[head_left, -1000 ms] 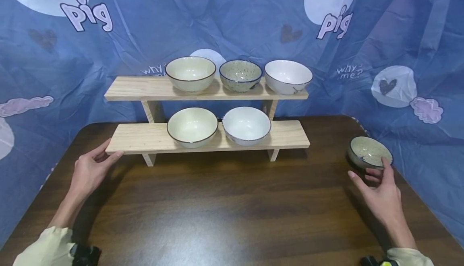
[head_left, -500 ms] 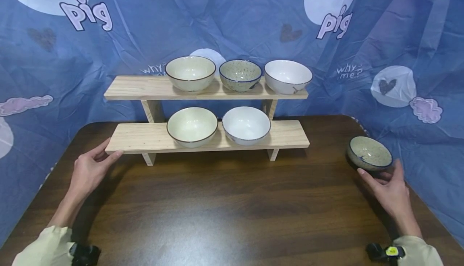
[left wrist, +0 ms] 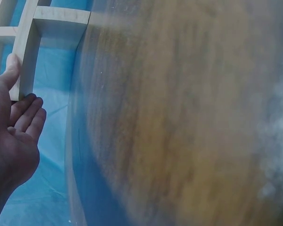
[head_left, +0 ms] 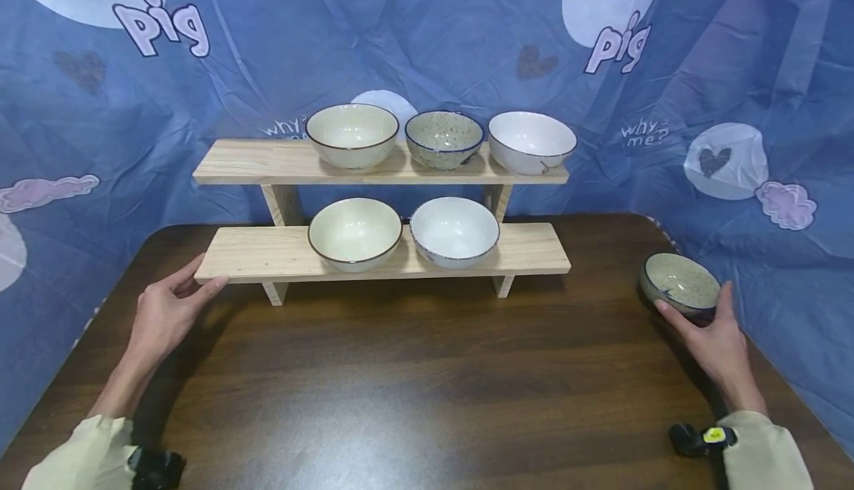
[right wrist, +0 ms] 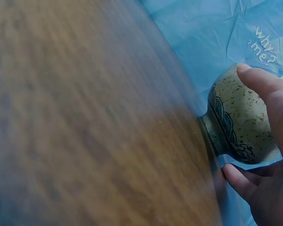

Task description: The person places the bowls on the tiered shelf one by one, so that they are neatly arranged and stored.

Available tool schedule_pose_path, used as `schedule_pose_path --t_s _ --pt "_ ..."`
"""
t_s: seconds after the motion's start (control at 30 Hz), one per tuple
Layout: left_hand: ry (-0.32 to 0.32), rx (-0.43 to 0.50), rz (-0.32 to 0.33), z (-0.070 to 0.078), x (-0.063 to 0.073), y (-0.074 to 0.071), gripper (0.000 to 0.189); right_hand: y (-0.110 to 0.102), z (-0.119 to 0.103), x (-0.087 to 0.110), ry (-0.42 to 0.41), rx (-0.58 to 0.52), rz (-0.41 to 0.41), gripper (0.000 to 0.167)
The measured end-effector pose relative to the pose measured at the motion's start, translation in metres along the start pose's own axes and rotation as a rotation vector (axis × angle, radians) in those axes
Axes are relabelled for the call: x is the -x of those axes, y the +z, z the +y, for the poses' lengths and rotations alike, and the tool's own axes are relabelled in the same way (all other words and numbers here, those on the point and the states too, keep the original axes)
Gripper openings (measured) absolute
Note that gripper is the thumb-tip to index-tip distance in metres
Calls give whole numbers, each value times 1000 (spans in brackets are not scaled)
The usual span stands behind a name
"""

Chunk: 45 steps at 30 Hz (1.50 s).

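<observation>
At the table's right edge stands a speckled grey-green bowl (head_left: 682, 282) with a dark blue rim. My right hand (head_left: 717, 349) holds it from the near side, thumb against its front and a finger at its right. In the right wrist view, the thumb (right wrist: 257, 80) lies on the bowl's wall (right wrist: 243, 117), which bears a blue wave pattern, and the other fingers are near its foot, partly hidden. My left hand (head_left: 163, 312) pinches the left end of the lower board of a wooden two-tier shelf (head_left: 253, 253); the left wrist view shows thumb and fingers on either side of that board (left wrist: 27, 70).
The upper board carries a cream bowl (head_left: 351, 138), a speckled blue-rimmed bowl (head_left: 443, 141) and a white bowl (head_left: 531, 143). On the lower board are another cream bowl (head_left: 355, 230) and white bowl (head_left: 454, 230). Behind the brown table (head_left: 427, 371) hangs a blue printed cloth (head_left: 440, 30).
My right hand has moved from above the speckled bowl's near rim, back and round its near side, and now grips it. The left hand and the shelf have stayed put.
</observation>
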<state>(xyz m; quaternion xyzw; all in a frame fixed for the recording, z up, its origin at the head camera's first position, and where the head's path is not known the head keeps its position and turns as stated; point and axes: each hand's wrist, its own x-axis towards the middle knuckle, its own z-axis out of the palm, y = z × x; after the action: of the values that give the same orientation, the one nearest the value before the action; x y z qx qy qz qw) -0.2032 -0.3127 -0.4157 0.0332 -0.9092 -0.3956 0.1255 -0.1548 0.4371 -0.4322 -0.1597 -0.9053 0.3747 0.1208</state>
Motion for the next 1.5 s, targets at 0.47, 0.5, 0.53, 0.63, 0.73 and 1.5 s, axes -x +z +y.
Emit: schedule_pose_path --t_s 0.47,0.5,0.53,0.63,0.73,1.5 --pt "21 10 20 -1 1 0 71 7 0 -6 33 -21 50 114" --pt "21 10 20 -1 1 0 70 8 0 -6 36 -20 58 114" --pt "22 9 23 -1 0 0 70 8 0 -6 39 -22 69 113" --pt "27 6 27 -1 0 1 69 9 1 -5 51 -25 99 113" --pt "33 3 31 0 0 1 68 10 0 -4 65 -29 122 112" --pt "13 12 18 0 0 1 70 23 -26 12 -14 -130 219 104"
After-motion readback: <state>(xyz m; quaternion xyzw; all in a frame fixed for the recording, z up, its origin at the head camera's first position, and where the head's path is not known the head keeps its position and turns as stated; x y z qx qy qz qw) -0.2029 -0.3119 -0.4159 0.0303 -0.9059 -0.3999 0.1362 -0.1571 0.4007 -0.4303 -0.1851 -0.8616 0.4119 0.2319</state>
